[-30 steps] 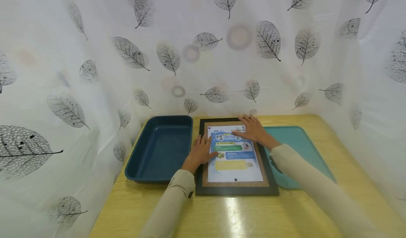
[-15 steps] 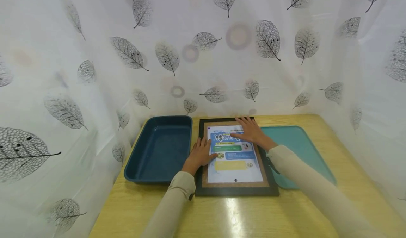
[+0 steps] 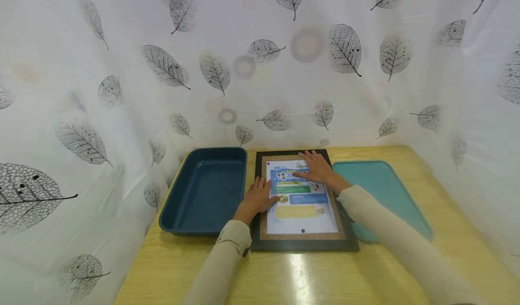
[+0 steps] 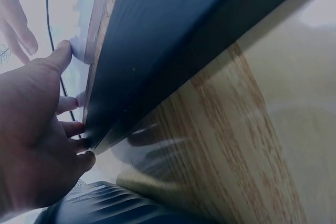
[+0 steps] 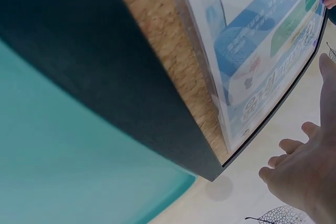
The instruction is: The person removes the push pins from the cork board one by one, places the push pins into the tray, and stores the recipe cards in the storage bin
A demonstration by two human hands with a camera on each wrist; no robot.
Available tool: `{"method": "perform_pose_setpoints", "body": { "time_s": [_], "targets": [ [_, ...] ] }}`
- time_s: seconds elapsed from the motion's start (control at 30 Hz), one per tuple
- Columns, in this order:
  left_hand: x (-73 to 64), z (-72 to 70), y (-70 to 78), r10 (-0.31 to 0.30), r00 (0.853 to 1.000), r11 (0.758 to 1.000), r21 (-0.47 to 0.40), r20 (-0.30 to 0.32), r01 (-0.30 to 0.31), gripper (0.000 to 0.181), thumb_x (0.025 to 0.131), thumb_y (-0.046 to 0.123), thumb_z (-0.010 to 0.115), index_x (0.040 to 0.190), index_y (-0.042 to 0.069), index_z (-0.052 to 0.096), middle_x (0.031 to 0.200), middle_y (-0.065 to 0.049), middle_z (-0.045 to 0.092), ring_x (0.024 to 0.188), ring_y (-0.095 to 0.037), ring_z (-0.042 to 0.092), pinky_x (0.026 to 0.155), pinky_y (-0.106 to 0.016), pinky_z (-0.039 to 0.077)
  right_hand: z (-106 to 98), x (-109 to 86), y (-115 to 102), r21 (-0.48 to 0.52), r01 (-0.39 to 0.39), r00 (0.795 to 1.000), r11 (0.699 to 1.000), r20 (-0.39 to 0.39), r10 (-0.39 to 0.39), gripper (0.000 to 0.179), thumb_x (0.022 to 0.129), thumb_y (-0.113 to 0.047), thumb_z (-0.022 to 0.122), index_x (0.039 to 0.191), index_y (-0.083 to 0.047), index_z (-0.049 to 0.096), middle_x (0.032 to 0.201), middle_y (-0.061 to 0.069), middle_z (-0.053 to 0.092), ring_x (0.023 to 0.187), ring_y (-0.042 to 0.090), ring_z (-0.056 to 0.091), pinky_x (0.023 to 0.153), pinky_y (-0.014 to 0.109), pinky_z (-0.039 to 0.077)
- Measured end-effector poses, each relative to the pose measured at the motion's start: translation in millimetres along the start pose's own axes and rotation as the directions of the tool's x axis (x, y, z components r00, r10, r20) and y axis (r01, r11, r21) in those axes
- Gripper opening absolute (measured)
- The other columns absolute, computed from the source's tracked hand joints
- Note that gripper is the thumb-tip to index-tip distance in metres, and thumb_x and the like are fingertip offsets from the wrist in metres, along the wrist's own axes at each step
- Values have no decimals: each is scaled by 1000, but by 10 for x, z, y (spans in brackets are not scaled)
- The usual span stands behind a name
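Observation:
A printed sheet (image 3: 306, 227) with blue, green and yellow blocks lies on a cork board (image 3: 342, 236) in a black frame (image 3: 302, 245). Pins show at the sheet's top left corner (image 3: 268, 163) and bottom middle (image 3: 303, 230). My left hand (image 3: 257, 199) rests along the left side of the board, fingers spread, thumb over the sheet. In the left wrist view its fingertips touch the sheet's edge. Extended across the upper right of the sheet is my right hand (image 3: 318, 169), covering part of the heading. Whether its palm touches the sheet, I cannot tell.
A deep dark blue tray (image 3: 203, 226) stands left of the board. To the right lies a shallow teal tray (image 3: 378, 183), partly behind my right sleeve (image 3: 390, 228). Everything stands on a wooden table (image 3: 284, 278), with a white leaf-patterned curtain (image 3: 227, 115) behind and at both sides.
My right hand has slid slightly left across the top of the sheet, covering more of the heading. The left hand and the board have stayed in place.

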State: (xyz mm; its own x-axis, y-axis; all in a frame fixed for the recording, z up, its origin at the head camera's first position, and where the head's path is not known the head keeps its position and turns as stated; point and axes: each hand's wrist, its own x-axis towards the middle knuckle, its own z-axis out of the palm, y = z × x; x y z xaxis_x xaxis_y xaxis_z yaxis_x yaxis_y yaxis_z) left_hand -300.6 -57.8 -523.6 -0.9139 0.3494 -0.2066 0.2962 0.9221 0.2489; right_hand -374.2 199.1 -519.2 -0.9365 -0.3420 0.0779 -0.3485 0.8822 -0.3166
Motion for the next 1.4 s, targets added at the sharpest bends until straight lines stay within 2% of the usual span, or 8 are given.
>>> {"method": "perform_pose_setpoints", "body": {
  "time_s": [0.3, 0.57, 0.73, 0.87, 1.07, 1.2, 1.4],
  "targets": [
    [33, -20, -10, 37, 999, 999, 31, 23, -38, 82, 106, 54, 51, 163, 0, 26, 171, -22, 14, 159, -37, 13, 128, -47, 18, 79, 55, -86, 24, -32, 999, 999, 20, 32, 95, 94, -61, 67, 163, -5, 32, 166, 27, 27, 154, 51, 18, 124, 65, 12],
    [100, -11, -11, 20, 999, 999, 47, 45, -22, 84, 106, 55, 52, 164, 1, 23, 172, -20, 13, 159, -35, 11, 128, -45, 16, 120, 106, -122, 9, -34, 999, 999, 33, 34, 92, 95, -59, 67, 162, -6, 33, 166, 25, 28, 154, 49, 20, 126, 60, 15],
    [91, -17, -6, 23, 1000, 999, 43, 21, -24, 84, 105, 55, 53, 163, 0, 27, 171, -20, 16, 159, -35, 14, 128, -45, 19, 188, 154, -113, -14, -17, 999, 1000, 27, 18, 91, 95, -61, 65, 162, -7, 35, 165, 24, 33, 153, 48, 26, 124, 63, 20],
    [84, -15, -7, 27, 1000, 998, 48, 12, -27, 85, 104, 56, 54, 162, -1, 29, 171, -21, 18, 159, -35, 15, 127, -46, 21, 215, 183, -124, 25, -13, 1000, 1000, 26, 12, 90, 94, -60, 68, 161, -7, 36, 164, 23, 36, 152, 47, 29, 122, 64, 23],
    [123, 17, -35, 25, 1000, 998, 55, 14, -25, 87, 103, 56, 56, 161, -2, 29, 171, -21, 19, 159, -34, 16, 127, -47, 23, 207, 217, -186, 85, 24, 999, 996, 23, -26, 88, 94, -54, 72, 157, -2, 41, 161, 26, 38, 151, 48, 30, 123, 62, 22],
    [122, 23, -60, 24, 1000, 998, 54, 8, -24, 86, 103, 54, 58, 161, -3, 30, 170, -22, 21, 158, -36, 18, 126, -48, 23, 260, 296, -186, 77, 52, 998, 996, 21, -54, 86, 96, -53, 70, 156, 1, 42, 161, 29, 36, 150, 49, 30, 124, 61, 21],
    [95, -5, -18, 30, 1000, 999, 45, 8, -30, 85, 104, 53, 57, 161, -3, 30, 170, -22, 21, 158, -34, 17, 126, -49, 24, 224, 325, -217, 63, 21, 999, 998, 46, -24, 83, 96, -51, 70, 156, 1, 43, 161, 30, 36, 150, 49, 30, 123, 62, 23]
  ]
}}
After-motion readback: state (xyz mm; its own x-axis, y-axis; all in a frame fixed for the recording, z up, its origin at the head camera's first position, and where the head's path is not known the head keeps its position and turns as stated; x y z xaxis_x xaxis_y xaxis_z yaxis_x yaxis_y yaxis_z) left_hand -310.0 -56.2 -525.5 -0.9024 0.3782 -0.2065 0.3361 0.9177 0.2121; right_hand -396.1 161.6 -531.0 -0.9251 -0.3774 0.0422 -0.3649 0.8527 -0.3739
